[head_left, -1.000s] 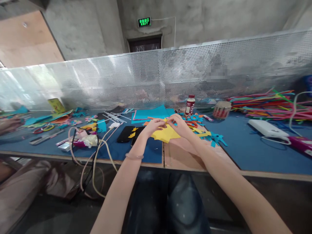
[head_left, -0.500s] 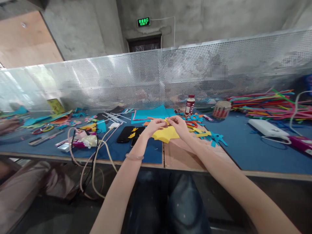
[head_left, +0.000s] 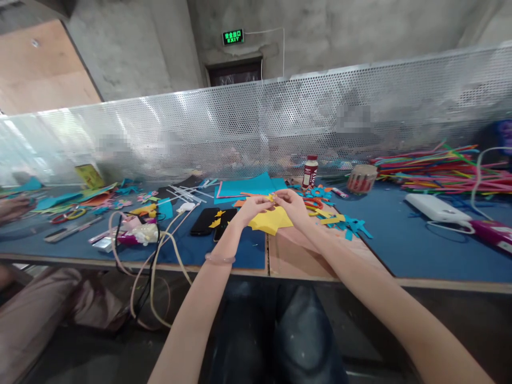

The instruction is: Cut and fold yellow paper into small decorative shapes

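Observation:
My left hand (head_left: 255, 208) and my right hand (head_left: 291, 204) meet over the table, fingertips pinched on a small yellow paper piece (head_left: 271, 197). Fingers partly cover it, so its full shape is hidden. Beneath them lies a larger yellow paper sheet (head_left: 272, 222) with a jagged edge. Small yellow cut-outs (head_left: 215, 223) rest on two dark phones (head_left: 203, 222) left of my left hand. To the right of my right hand are yellow paper strips (head_left: 333, 219) and blue paper cut-outs (head_left: 355, 227). Blue sheets (head_left: 244, 186) lie behind both hands.
A red-capped bottle (head_left: 310, 172) and a clear jar (head_left: 361, 178) stand at the back. Colourful pipe cleaners (head_left: 444, 169) and a white power strip (head_left: 438, 209) lie right. Cables (head_left: 176, 250) hang over the front edge near a glue gun (head_left: 142, 211). Another person's hand (head_left: 14, 207) is far left.
Both hands stay over the yellow sheet, still pinching the small yellow piece, with only slight finger movement. The whole view has shifted a little.

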Demonstrator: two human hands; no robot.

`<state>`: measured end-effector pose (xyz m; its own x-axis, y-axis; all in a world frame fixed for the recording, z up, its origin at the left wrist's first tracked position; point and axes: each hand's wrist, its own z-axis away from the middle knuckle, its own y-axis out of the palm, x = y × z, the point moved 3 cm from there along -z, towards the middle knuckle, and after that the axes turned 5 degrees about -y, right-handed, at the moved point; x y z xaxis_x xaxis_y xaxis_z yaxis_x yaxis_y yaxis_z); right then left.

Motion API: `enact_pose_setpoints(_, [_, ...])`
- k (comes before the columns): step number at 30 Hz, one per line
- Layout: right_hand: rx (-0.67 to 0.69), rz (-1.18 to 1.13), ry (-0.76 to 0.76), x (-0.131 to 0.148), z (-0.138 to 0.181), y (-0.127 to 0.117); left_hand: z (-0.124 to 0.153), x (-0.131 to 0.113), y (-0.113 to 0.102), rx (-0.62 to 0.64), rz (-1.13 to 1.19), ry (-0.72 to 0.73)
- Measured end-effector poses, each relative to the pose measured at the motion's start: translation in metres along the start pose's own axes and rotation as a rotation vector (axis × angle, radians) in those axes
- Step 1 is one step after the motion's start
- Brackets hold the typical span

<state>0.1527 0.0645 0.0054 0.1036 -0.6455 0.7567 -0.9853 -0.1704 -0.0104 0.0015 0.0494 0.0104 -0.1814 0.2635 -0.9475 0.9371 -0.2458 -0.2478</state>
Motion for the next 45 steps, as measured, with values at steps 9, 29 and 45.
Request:
enact_pose_setpoints(9, [-0.018, -0.067, 0.031, 0.001, 0.0, 0.003, 0.001, -0.005, 0.0, -0.026, -0.099, 0.07])
enact_pose_setpoints(29, [-0.035, -0.016, 0.054, 0.01, 0.004, 0.004, 0.001, -0.006, -0.002, -0.097, -0.122, 0.093])
enact_pose_setpoints(45, [0.053, -0.117, 0.204, 0.007, 0.009, 0.005, 0.002, -0.008, -0.001, -0.13, -0.136, 0.128])
